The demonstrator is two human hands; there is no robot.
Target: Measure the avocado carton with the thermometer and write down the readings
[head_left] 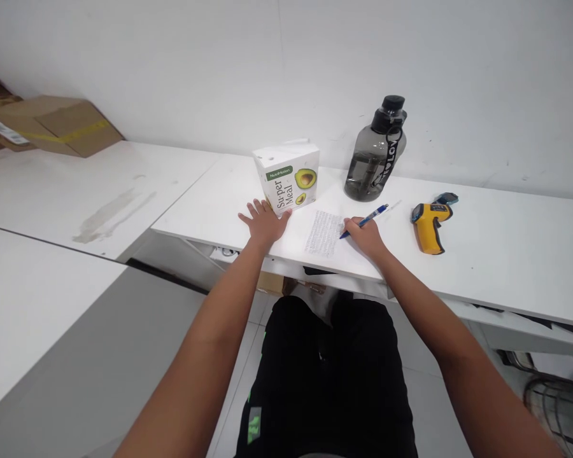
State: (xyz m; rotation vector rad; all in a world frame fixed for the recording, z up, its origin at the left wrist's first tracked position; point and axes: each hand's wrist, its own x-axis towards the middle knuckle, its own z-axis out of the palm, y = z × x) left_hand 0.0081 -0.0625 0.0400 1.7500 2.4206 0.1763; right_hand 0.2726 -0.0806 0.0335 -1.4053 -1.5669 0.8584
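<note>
My right hand [367, 238] grips a blue pen [373, 214], its tip down at the right edge of a sheet of paper [323, 234] covered in handwritten lines. The paper lies flat on the white desk [496, 254]. Fingers spread, my left hand [265, 225] rests on the desk left of the paper, at the lower left corner of a white Super Meal box [291, 178] with avocado pictures. The box stands upright behind that hand; whether the fingers press on it I cannot tell.
A grey water bottle [377, 152] stands by the wall, partly filled. Right of it lies a yellow infrared thermometer gun [430, 229]. Cardboard boxes [57, 124] sit at the far left, on a second white table [138, 184] with a grey smear.
</note>
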